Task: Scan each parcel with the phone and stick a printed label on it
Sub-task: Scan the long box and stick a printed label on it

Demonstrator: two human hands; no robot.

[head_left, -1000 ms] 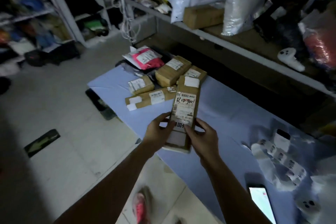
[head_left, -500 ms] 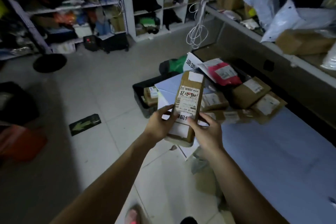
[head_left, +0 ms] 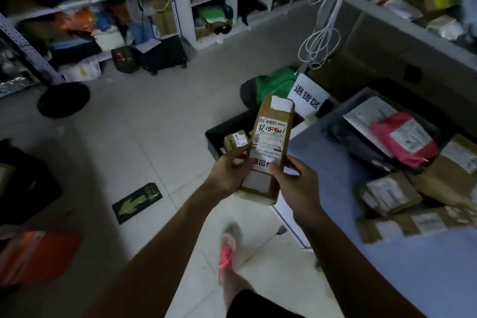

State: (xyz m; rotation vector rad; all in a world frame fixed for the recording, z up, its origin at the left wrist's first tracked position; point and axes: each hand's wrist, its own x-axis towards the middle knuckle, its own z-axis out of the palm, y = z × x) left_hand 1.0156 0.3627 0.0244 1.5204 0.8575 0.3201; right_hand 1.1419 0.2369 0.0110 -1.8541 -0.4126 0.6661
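I hold a long brown parcel [head_left: 268,147] upright in both hands, over the floor just left of the blue table [head_left: 402,261]. White labels cover its front, one with handwritten marks. My left hand [head_left: 228,171] grips its lower left edge. My right hand [head_left: 296,183] grips its lower right edge, thumb on the label. Several brown parcels [head_left: 389,193] and a pink bag parcel [head_left: 405,139] lie on the table at the right. No phone is in view.
A black bin [head_left: 219,134] holding a small brown box [head_left: 236,139] stands on the floor beyond the parcel, beside a white sign [head_left: 307,98] and a green bag [head_left: 273,85]. Shelves full of goods line the back wall. An orange object [head_left: 38,255] lies at lower left.
My view has swung left, away from the table and toward the floor and bin. The parcel has stayed in both hands and moved left off the table. The phone and label strip have left the view.
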